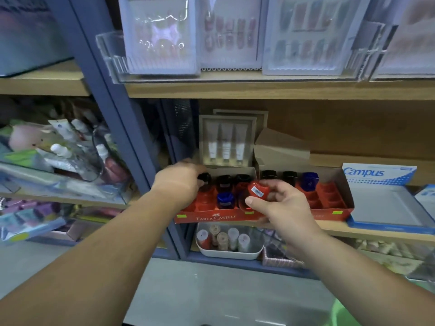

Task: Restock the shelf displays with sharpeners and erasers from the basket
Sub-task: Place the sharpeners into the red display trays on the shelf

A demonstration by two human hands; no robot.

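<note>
- Head view: the right hand pinches a red sharpener between thumb and curled fingers. It is a small rounded tub of glossy plastic, tilted so that a white barcode sticker faces up.
- The left hand is apart from the right, its back to the camera. Its fingers curl over a black sharpener that stands in the back corner slot of a red Faber-Castell display tray.
- Between the two hands, in that tray, stand two more black sharpeners and a blue sharpener in the row nearer the person.
- Beyond the right hand a second red tray touches the first. It holds two black tubs and a blue one at the back.
- Both trays sit on a wooden shelf, with a boxed set of three white tubes behind the left hand and a Campus box far beyond the right.
- Below the hands a white tub holds small rolls, above a grey floor.
- A blue metal upright stands outside the left hand.
</note>
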